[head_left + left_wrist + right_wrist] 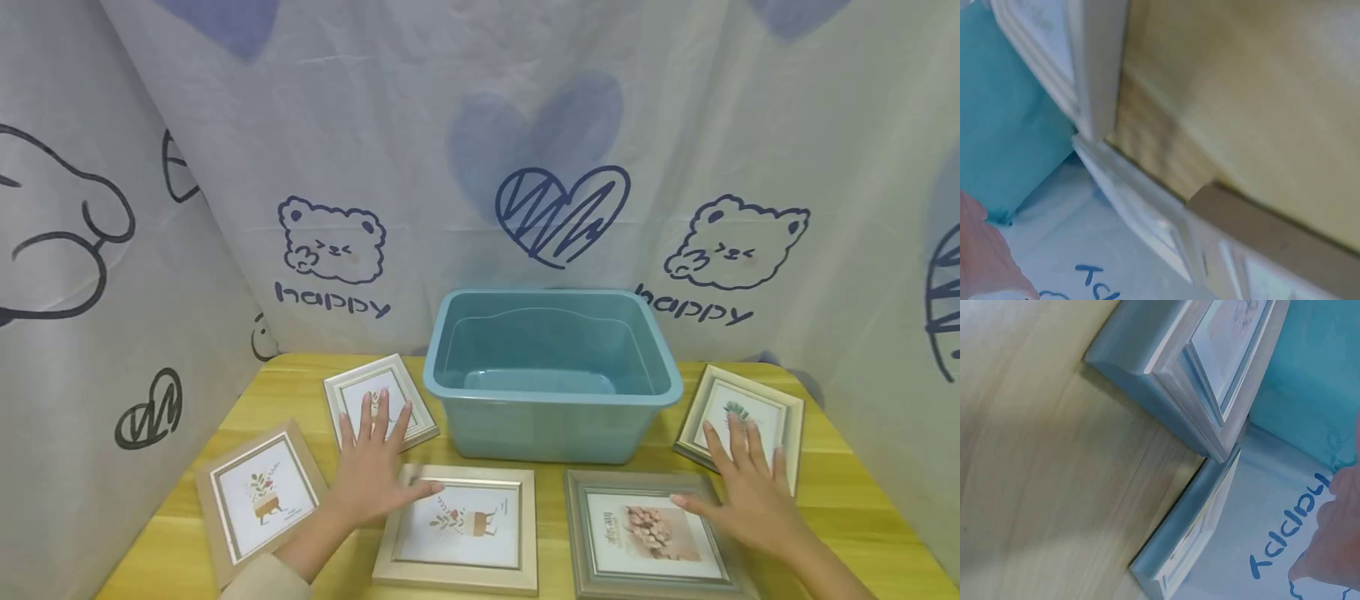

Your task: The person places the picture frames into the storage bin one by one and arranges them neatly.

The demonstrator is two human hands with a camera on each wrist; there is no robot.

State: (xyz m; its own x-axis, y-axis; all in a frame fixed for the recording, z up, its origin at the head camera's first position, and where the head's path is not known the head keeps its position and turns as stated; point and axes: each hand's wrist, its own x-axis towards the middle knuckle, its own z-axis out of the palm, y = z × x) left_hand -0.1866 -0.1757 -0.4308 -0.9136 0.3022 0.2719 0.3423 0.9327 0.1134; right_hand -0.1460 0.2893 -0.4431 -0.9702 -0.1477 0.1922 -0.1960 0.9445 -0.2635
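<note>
Both hands are spread with fingers straight, palms down, over picture frames. My left hand (375, 479) reaches across the gap between a silvery frame (348, 396), a pinkish-beige frame (258, 496) and a champagne frame (468, 529) with a potted-plant print. My right hand (757, 508) is over the lower part of a frame with a green leaf print (757, 404), its thumb above a grey-green frame (652, 533) with a pink flower print. Neither hand grips anything; whether fingertips touch the frames I cannot tell. Both wrist views catch only a blurred edge of each hand.
A light-blue plastic bin (551, 425) stands at the back centre of the yellow wood-grain table (847, 475), between the two rear frames. White curtain (450, 125) with bears and hearts hangs behind and at both sides.
</note>
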